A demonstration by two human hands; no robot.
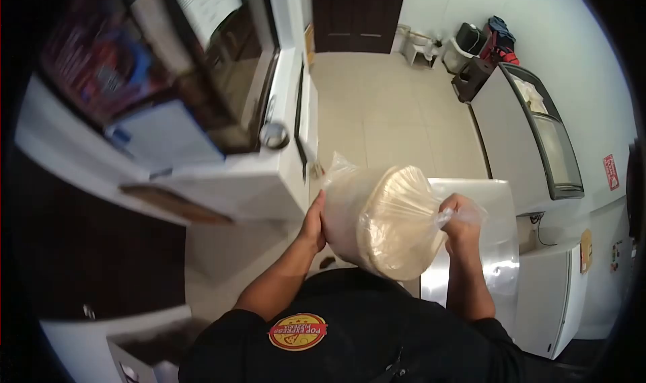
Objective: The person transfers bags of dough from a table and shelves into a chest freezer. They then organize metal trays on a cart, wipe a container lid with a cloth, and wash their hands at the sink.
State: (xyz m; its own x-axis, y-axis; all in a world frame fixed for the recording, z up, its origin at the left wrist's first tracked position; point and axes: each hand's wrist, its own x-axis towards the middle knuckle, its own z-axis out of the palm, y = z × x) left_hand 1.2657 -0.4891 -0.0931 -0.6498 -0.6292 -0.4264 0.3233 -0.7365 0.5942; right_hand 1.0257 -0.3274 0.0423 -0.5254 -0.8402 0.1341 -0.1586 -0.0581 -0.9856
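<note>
A clear plastic bag (397, 225) packed with a stack of round, flat, pale discs that look like pizza crusts is held sideways in front of my chest. My right hand (461, 220) is closed in a fist around the gathered neck of the bag. At the opposite end, my left hand (313, 223) presses against the base of the stack and supports it; part of its fingers is hidden behind the bag. Below and to the right of the bag lies a shiny metal table (494, 248).
A chest freezer (518, 134) with a glass top stands along the right wall, with a white cabinet (545, 295) nearer me. On the left is a white counter ledge (249, 181) carrying a metal cup-like object (274, 135). A dark door (356, 16) is at the far end.
</note>
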